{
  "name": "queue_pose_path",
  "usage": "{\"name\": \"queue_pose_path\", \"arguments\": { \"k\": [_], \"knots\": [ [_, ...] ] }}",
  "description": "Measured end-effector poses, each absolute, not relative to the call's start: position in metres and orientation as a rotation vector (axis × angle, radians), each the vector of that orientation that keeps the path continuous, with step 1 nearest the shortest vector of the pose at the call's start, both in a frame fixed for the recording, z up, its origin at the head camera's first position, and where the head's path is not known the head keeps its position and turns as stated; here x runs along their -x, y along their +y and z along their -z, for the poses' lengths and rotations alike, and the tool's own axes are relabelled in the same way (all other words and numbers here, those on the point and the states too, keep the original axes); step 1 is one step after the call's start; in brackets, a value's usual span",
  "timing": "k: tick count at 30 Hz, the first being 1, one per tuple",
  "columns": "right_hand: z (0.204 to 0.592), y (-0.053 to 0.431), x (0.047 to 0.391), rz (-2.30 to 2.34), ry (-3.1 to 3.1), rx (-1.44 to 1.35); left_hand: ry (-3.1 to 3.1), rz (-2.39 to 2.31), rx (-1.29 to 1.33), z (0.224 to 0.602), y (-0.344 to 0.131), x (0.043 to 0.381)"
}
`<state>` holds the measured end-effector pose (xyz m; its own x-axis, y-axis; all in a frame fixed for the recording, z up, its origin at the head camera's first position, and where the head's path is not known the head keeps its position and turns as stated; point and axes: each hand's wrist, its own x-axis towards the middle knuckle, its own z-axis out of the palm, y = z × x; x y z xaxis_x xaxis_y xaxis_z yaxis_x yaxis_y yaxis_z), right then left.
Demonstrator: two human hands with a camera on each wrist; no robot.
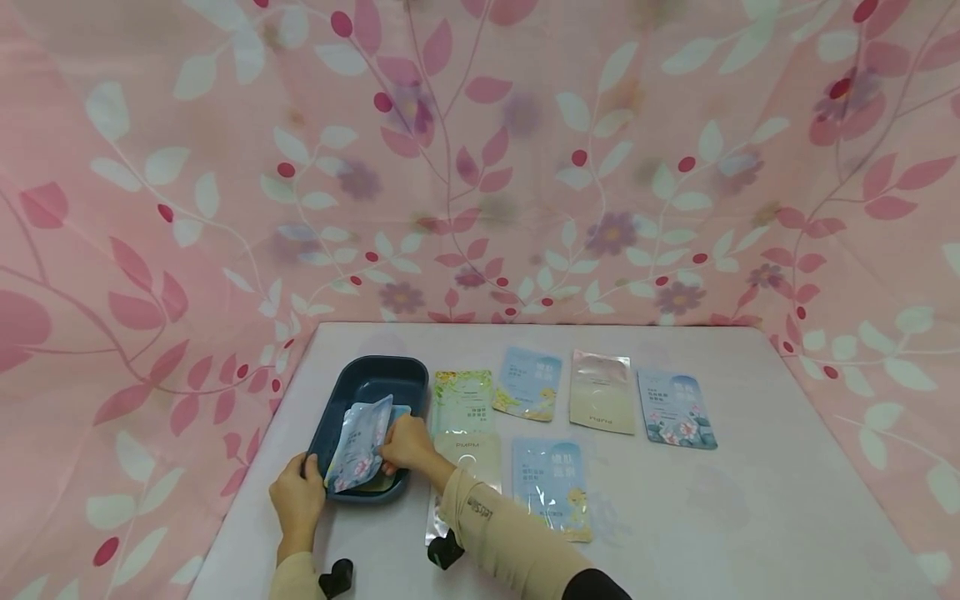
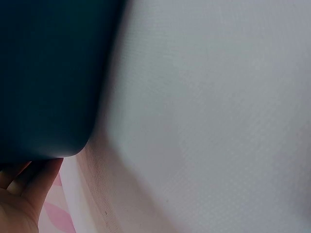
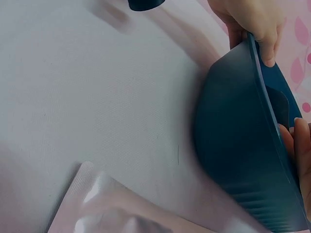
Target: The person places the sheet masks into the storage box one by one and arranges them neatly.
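Note:
A dark blue plastic basin (image 1: 369, 372) stands at the left of the table with several sheet mask packets inside. On top lies a light blue packet with pink flowers (image 1: 360, 442). My left hand (image 1: 297, 498) grips the basin's near left rim, thumb over the edge, as the right wrist view also shows. My right hand (image 1: 411, 446) reaches over the basin's right side and pinches the flowered packet by its right edge. In the left wrist view the left hand's fingers (image 2: 41, 182) touch the basin wall. The right fingertips are partly hidden behind the rim in the right wrist view.
Right of the basin lie a green packet (image 1: 461, 400), a beige packet (image 1: 468, 454), a blue-yellow packet (image 1: 527, 383), another beige packet (image 1: 602, 392), a pink-flowered blue packet (image 1: 677, 408) and a nearer blue packet (image 1: 550, 483). Pink floral cloth (image 1: 480, 167) surrounds the white table.

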<state>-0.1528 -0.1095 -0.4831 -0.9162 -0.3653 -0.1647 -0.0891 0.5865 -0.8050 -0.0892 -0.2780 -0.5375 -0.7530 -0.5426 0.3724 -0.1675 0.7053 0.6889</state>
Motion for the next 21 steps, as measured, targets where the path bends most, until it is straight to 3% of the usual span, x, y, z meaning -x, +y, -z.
{"name": "queue_pose_path", "arguments": {
  "k": [21],
  "knots": [
    [0.4830,-0.1174,0.1475,0.836,2.687,0.527,-2.378,0.886,-0.582,0.5362,-0.2786,0.0893]
  ]
}}
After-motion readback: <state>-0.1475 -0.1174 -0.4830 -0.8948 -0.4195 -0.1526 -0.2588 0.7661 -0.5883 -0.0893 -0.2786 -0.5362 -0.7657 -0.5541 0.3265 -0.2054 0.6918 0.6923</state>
